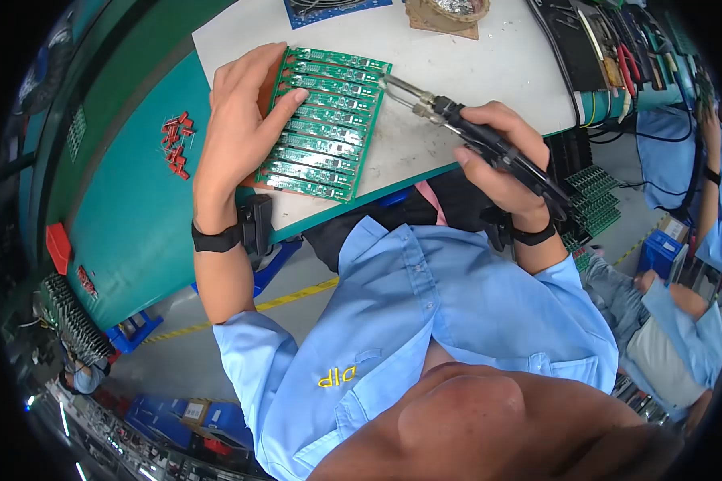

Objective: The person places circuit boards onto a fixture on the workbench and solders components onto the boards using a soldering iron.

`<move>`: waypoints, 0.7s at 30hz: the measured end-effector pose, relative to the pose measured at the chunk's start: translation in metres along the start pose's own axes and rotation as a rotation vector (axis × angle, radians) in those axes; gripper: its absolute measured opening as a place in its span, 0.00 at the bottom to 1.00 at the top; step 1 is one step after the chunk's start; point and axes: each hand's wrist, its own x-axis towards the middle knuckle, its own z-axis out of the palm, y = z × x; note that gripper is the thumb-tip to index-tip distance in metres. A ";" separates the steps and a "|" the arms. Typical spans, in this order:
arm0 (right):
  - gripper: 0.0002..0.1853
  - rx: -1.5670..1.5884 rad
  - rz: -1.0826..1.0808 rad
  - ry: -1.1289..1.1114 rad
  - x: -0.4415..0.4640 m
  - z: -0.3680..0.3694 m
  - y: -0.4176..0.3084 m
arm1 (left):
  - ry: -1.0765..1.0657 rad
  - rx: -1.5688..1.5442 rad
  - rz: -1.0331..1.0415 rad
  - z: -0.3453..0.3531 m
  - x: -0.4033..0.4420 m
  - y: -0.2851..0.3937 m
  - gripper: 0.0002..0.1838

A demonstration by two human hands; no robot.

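Note:
A green circuit board panel [346,126], made of several narrow strips side by side, lies tilted on the white work surface [465,76]. My left hand [245,120] grips its left side, with the thumb on top of the strips and the other fingers at the far left edge. In my right hand [501,152] is a black soldering iron [489,138] with a metal front end. Its tip points left and sits at the panel's upper right edge; I cannot tell whether it touches. Part of a brown piece [290,186] shows under the panel.
Red two-legged components [176,144] lie on the green mat [148,208] to the left. A round brown holder [449,12] and a blue mat with coiled wire [337,10] stand at the back. Hand tools [622,60] line the right side. Co-workers sit at far right.

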 end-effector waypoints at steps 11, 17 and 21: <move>0.22 -0.003 -0.011 0.018 0.012 0.012 0.010 | -0.012 0.045 0.021 0.000 0.000 -0.001 0.27; 0.23 -0.020 -0.005 -0.023 0.012 0.011 0.010 | -0.007 0.043 0.024 0.000 -0.001 -0.001 0.27; 0.23 -0.032 -0.015 -0.049 0.013 0.010 0.009 | -0.007 0.048 0.019 -0.001 -0.002 -0.001 0.27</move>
